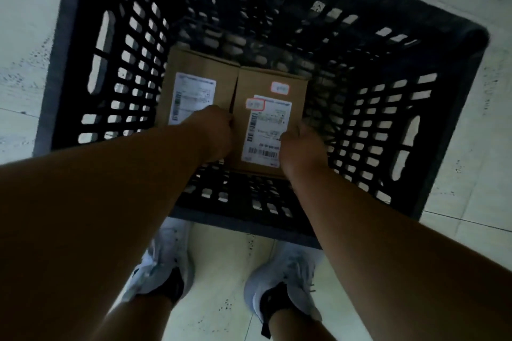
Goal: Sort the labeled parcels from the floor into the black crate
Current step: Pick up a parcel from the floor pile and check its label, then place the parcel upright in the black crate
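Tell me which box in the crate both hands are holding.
The right-hand box, with the two small red-edged stickers. The left hand and right hand grip its sides; the left box lacks those stickers.

Both bare arms reach down into the black slatted plastic crate (454, 69). The left hand (219, 130) and right hand (300, 147) grip a labelled brown cardboard parcel (270, 108), touching a second labelled parcel (194, 83) beside it.

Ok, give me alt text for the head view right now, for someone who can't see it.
Both hands, left hand and right hand, grip the sides of a labeled cardboard parcel inside the black crate, beside a second labeled parcel to its left. The crate sits on a pale tiled floor, with the person's white shoes below it.
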A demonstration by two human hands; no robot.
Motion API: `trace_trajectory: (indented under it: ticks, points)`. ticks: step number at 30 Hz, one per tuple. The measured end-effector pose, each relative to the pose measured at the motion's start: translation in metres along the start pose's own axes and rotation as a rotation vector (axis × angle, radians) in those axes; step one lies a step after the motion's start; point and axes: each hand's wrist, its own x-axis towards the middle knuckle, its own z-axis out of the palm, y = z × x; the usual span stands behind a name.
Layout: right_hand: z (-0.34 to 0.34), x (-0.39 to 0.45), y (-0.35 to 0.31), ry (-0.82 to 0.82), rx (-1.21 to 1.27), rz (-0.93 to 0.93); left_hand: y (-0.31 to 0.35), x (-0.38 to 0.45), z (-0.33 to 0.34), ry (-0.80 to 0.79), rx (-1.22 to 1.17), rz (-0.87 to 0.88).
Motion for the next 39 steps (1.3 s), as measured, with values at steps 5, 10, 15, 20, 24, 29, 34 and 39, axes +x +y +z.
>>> trace_trajectory:
  ticks: [5, 10, 15, 20, 24, 29, 34, 39]
  points:
    - [0.011, 0.010, -0.007, -0.076, -0.090, -0.009, -0.008, 0.004, -0.006, 0.027, -0.008, -0.011]
    - [0.014, 0.013, -0.007, -0.175, -0.253, -0.045, -0.021, 0.006, 0.000, 0.008, -0.142, 0.016]
    - [0.010, 0.017, -0.009, -0.232, -0.559, -0.113, -0.027, 0.001, 0.001, 0.081, 0.299, 0.050]
    - [0.011, 0.013, -0.018, -0.178, -0.839, -0.295, -0.032, 0.005, -0.005, 0.031, 0.466, 0.072]
    - [0.014, 0.010, -0.030, -0.289, -0.847, -0.207, -0.034, 0.007, -0.010, -0.098, 0.409, 0.050]
    - [-0.011, 0.002, -0.064, -0.442, -0.768, -0.106, -0.008, -0.013, -0.050, -0.122, 0.273, 0.069]
    - [-0.062, -0.077, -0.113, -0.118, -0.571, -0.306, 0.039, -0.114, -0.093, 0.130, 0.068, 0.141]
    - [-0.129, -0.207, -0.180, 0.120, -0.195, -0.353, 0.103, -0.264, -0.165, 0.335, -0.026, 0.286]
